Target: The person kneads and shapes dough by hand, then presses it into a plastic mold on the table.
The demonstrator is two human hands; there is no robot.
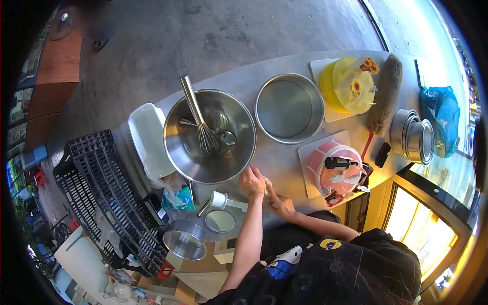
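My left hand is closed just below the rim of a large steel bowl, its fingers curled together. A whisk leans in the bowl beside a small round metal utensil. Close to its right, my right hand is low at the table's near edge, fingers pressed together. Something small and pale shows between the two hands, too small to make out. An empty round cake tin stands right of the bowl.
Right: pink cake, yellow cake, duster, stacked tins, blue bag. Left: white tray, black crates. Near edge: white scoop, round lid, steel pot.
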